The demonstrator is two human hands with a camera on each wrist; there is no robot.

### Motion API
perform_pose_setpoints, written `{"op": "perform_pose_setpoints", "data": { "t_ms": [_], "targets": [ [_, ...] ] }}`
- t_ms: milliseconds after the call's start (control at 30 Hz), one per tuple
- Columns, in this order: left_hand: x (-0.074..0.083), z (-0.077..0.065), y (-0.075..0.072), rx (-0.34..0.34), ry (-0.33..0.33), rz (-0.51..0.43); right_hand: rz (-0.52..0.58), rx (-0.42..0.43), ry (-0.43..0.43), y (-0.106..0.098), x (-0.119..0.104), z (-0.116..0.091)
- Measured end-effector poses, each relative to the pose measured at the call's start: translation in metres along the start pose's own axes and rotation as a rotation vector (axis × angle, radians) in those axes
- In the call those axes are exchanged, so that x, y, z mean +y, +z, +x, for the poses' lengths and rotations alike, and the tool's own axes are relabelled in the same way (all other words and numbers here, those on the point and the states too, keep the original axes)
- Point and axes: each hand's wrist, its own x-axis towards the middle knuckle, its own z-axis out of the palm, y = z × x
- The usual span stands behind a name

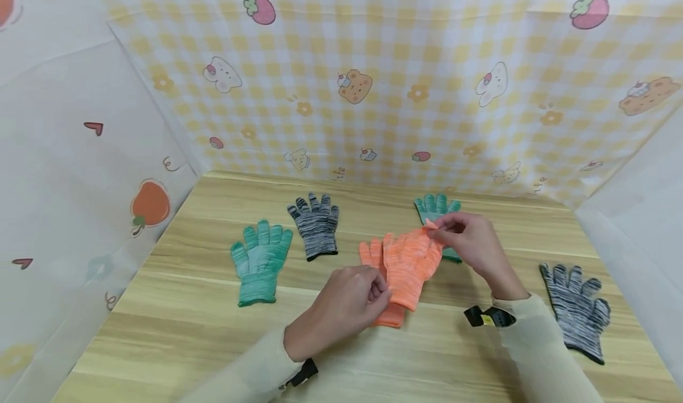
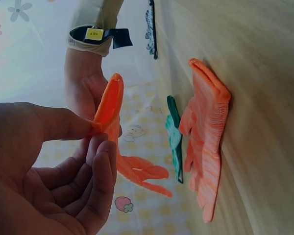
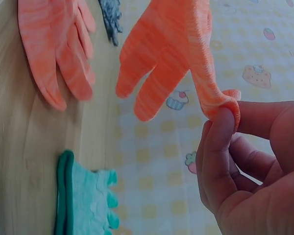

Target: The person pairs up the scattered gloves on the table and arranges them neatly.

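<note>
My left hand [image 1: 347, 299] pinches the cuff of an orange knit glove [image 1: 407, 266] between thumb and fingers. At the far side of that glove, my right hand [image 1: 475, 243] pinches the end of one of its fingers. The held glove is raised off the table, its other fingers hanging down in the right wrist view. A second orange glove [image 2: 206, 127] lies flat on the table below it, partly covered in the head view. Behind my right hand lies a green glove [image 1: 437, 206], also partly hidden.
On the wooden table [image 1: 176, 308], another green glove [image 1: 261, 266] and a grey-black glove [image 1: 317, 228] lie to the left. A second grey-black glove [image 1: 578, 314] lies near the right edge. A yellow checked cloth [image 1: 395, 47] hangs behind the table.
</note>
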Motion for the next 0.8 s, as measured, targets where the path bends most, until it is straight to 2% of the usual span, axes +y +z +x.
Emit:
{"op": "perform_pose_setpoints", "data": {
  "t_ms": [233,467,800],
  "targets": [
    [-0.002,-0.007,0.000,-0.017,-0.044,0.012,0.009,-0.013,-0.035,0.016,-0.003,0.009],
    [-0.005,-0.012,0.003,-0.013,-0.050,0.019,0.010,-0.018,-0.056,0.030,-0.005,0.017],
    [-0.008,-0.016,0.007,-0.010,-0.073,0.040,-0.060,-0.022,-0.084,0.043,-0.002,0.024]
  ]
}}
